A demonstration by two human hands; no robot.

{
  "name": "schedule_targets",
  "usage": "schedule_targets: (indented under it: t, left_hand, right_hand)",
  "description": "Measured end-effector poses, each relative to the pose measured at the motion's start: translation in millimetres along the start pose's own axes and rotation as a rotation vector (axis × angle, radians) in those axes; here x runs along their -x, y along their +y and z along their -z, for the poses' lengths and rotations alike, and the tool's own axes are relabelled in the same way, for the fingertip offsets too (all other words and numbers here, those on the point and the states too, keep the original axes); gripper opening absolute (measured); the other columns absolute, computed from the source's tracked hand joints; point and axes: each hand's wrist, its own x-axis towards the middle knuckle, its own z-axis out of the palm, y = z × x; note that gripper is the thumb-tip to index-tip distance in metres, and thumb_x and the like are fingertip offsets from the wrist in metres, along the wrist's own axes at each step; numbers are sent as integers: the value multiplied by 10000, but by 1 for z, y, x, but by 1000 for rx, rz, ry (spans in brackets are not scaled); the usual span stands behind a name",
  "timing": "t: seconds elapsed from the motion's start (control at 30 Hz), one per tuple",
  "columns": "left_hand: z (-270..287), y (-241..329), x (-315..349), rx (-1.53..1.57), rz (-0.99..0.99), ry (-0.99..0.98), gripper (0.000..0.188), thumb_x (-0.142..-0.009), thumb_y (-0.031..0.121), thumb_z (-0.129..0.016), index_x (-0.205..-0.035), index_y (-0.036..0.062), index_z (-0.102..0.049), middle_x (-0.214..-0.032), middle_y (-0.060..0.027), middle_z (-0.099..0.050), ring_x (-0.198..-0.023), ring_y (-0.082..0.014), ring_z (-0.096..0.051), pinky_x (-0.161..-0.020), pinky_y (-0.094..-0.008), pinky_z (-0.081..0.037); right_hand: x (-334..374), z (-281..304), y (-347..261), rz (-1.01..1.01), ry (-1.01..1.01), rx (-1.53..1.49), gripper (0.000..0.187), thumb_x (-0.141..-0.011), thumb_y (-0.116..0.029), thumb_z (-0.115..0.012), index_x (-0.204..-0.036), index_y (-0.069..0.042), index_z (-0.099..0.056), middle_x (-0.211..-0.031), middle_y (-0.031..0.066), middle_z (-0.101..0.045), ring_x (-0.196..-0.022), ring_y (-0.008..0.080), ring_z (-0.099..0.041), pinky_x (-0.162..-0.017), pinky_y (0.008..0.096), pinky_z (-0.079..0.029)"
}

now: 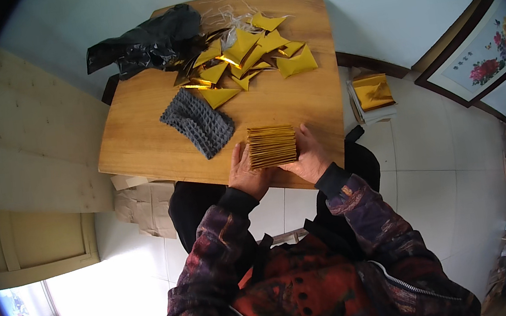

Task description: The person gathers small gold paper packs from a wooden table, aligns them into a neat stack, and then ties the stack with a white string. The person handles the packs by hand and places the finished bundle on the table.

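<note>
A thick stack of gold paper sheets (272,145), seen edge-on as many thin layers, stands at the near edge of the wooden table (133,122). My left hand (248,172) presses against its left side, and my right hand (307,156) wraps its right side, so the stack is held between both palms. Some of the fingers are hidden under and behind it. Farther off lies a loose heap of folded gold paper pieces (298,62) with pointed corners. A grey knitted cloth (198,121) rests left of the stack.
A crumpled black plastic bag (151,42) sits at the table's far left, with clear plastic strands (227,21) beside it. On the floor to the right is a pile with gold sheets (373,91). Brown paper (147,205) lies below the left edge. A framed flower picture (482,51) leans at right.
</note>
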Motion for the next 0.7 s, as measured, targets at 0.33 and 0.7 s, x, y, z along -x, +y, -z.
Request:
schedule_targets:
  t: [0.33,0.7]
  left_hand:
    - [91,18,25,86,282,87,634,-860,263,-629,-1387,15,-379,-1468,-137,-367,-1371,-268,-330,-1118,-448,-216]
    - [98,62,-38,-217,-68,-126,1061,-653,517,-759,-1449,24,-260,-1519,-151,-256,-1413,-291,-239,-1140,-476,-132]
  right_hand:
    - [3,-5,8,-51,2,-17,572,-718,-297,-769,-1187,-115,-498,-1030,65,-617,-1019,286,-582,-1084,523,-211]
    - [1,-10,15,-34,20,-15,595,-670,-345,-799,-1100,-59,-502,-952,93,-631,-959,294,-601,-1088,504,-232]
